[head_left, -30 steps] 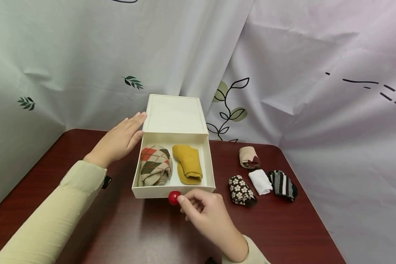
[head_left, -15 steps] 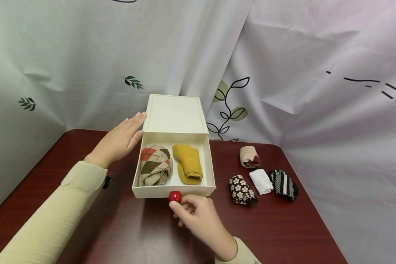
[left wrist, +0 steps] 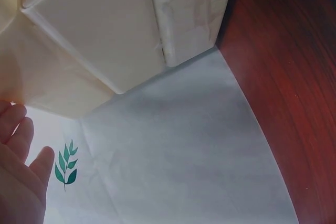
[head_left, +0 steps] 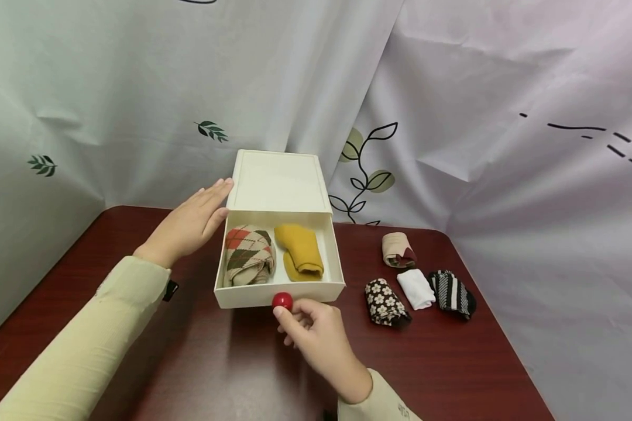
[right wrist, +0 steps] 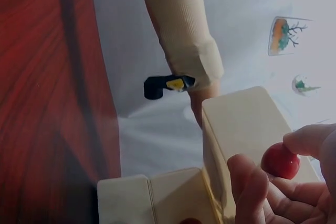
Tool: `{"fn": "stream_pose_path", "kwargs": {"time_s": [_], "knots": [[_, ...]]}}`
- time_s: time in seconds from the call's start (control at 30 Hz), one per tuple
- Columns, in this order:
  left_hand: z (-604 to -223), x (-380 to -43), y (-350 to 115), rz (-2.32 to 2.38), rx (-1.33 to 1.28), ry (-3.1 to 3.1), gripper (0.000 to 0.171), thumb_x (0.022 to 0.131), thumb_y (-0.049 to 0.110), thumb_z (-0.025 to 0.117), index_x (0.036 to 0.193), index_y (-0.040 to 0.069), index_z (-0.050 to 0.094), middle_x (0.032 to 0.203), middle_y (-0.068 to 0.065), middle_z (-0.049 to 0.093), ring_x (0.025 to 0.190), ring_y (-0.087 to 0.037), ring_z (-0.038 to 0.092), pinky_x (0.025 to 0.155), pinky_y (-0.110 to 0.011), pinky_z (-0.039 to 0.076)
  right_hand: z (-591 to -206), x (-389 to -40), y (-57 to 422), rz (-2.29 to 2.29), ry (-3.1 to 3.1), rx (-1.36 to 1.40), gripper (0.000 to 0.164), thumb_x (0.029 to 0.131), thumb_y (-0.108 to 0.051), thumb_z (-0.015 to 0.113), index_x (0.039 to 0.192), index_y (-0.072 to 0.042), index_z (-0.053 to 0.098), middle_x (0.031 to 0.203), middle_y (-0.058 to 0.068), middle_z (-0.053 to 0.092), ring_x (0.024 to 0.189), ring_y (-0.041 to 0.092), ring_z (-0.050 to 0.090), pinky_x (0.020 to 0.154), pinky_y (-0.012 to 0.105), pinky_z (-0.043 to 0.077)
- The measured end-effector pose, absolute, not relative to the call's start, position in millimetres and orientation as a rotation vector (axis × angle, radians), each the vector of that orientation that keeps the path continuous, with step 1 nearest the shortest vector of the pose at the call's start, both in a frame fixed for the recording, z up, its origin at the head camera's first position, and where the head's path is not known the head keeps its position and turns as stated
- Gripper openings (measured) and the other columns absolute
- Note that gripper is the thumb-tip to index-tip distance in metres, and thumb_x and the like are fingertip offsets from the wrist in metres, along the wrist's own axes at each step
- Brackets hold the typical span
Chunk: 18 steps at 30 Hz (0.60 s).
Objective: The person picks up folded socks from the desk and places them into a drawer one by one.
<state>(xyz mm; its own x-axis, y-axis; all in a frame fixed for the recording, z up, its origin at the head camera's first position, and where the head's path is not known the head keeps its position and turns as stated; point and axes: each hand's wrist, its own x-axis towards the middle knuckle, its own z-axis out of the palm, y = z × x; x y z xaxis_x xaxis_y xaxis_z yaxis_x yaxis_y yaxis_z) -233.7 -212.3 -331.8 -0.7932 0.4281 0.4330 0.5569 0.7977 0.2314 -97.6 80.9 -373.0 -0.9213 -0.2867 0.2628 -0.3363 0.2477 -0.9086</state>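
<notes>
A cream drawer [head_left: 271, 295] with a round red knob [head_left: 282, 301] stands pulled out of a cream drawer cabinet [head_left: 280, 181]. Inside it lie a rolled argyle sock [head_left: 250, 254] on the left and a folded mustard sock [head_left: 301, 251] on the right. My right hand [head_left: 321, 336] holds the knob, thumb on its near side and fingers curled; the right wrist view shows the thumb tip touching the red knob [right wrist: 281, 161]. My left hand [head_left: 186, 225] lies with straight fingers along the cabinet's left side, also glimpsed at the edge of the left wrist view.
Right of the drawer, on the dark red table [head_left: 453, 362], lie a flower-patterned sock [head_left: 384, 301], a white sock [head_left: 416, 289], a beige sock [head_left: 397, 250] and a black-and-white sock [head_left: 453, 294]. A patterned curtain [head_left: 189, 88] hangs behind the table.
The drawer has slid slightly inward, away from me, carrying both socks. My right hand has shifted its hold on the knob and moved along with it; the left hand stays in place.
</notes>
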Motion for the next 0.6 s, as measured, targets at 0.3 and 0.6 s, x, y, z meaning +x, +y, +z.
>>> {"fn": "stream_pose_path", "kwargs": {"time_s": [0.3,0.6], "knots": [[-333.4,-235.6,-212.0,-0.521,-0.749,-2.614,0.057,0.111,0.027,0.040,0.158,-0.001,0.028,0.162,-0.019,0.032,0.150,-0.036,0.028,0.124,-0.050,0.020,-372.2,-118.6,74.9,1.796,-2.385,0.567,0.029,0.098,-0.024,0.070,0.079,-0.002,0.071,0.068,0.009,0.071,0.052,0.028,0.066,0.049,0.040,0.059],[-334.9,-234.3,-212.4,-0.558,-0.741,-2.603,0.057,0.111,0.028,0.041,0.158,-0.001,0.030,0.162,-0.018,0.032,0.150,-0.037,0.029,0.125,-0.050,0.018,-372.7,-137.0,68.5,1.813,-2.342,0.530,0.033,0.097,-0.028,0.072,0.077,-0.001,0.070,0.067,0.005,0.070,0.054,0.029,0.067,0.052,0.044,0.060]]}}
